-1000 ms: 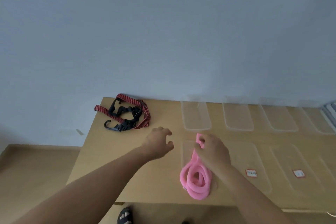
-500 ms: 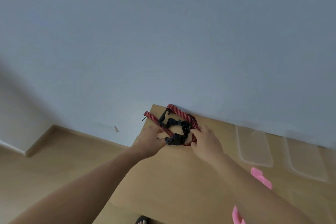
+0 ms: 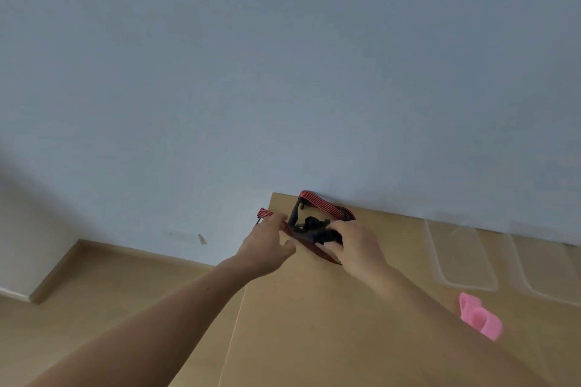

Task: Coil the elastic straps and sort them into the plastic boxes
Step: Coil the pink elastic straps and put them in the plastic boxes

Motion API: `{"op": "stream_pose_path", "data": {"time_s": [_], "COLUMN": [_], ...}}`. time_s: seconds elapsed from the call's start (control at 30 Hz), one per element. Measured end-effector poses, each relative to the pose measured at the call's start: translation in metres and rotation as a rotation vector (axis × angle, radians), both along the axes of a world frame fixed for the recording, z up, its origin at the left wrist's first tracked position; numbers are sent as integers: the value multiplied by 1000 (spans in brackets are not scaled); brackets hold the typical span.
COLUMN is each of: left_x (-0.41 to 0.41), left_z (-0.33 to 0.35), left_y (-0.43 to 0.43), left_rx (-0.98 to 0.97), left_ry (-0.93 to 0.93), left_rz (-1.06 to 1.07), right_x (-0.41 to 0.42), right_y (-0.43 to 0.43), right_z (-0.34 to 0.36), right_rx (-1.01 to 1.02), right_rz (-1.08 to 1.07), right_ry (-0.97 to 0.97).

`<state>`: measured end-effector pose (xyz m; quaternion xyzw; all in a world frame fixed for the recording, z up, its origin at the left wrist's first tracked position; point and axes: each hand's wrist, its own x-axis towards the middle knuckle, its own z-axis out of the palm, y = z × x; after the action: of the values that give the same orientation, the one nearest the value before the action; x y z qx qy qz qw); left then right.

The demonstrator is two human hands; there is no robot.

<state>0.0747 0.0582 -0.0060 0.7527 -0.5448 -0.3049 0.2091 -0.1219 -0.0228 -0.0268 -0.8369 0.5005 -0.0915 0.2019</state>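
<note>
A red-and-black striped elastic strap (image 3: 317, 205) with black hooks lies tangled at the table's far left corner, against the wall. My right hand (image 3: 356, 248) grips the black hook bundle and the strap's near loop. My left hand (image 3: 267, 247) reaches to the strap's left end, fingers extended and touching it. A coiled pink strap (image 3: 479, 319) lies to the right of my right forearm. A clear plastic box (image 3: 460, 253) sits behind it.
The wooden table (image 3: 314, 324) stands against a pale blue wall. A second clear box (image 3: 547, 270) lies at the right edge of view. Wood floor (image 3: 94, 286) shows left of the table.
My right hand let go of the pink coil; both hands moved to the red-and-black strap. My right hand now grips its hooks, and the view swung left.
</note>
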Motion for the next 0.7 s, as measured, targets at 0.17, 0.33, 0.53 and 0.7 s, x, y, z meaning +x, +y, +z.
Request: {"op": "stream_pose_path", "data": {"time_s": [0.17,0.33,0.53,0.7], "left_x": [-2,-23,-23,-17], "left_z": [33,74,107,136], "left_y": [-17,-29,-41,-42], "left_rx": [-123,-185,-230,-337], "left_ry": [142,313,438,857], "left_rz": [1,-223,-193,-105], "right_x": [8,14,0,-26], "right_y": [-8,2,4,-1], "right_z": [95,160,187,183], "right_rx": [214,516,404,274], "right_rz": [-309,-337,-476,-647], "right_ry": [-669,-1051,-1185,-847]}}
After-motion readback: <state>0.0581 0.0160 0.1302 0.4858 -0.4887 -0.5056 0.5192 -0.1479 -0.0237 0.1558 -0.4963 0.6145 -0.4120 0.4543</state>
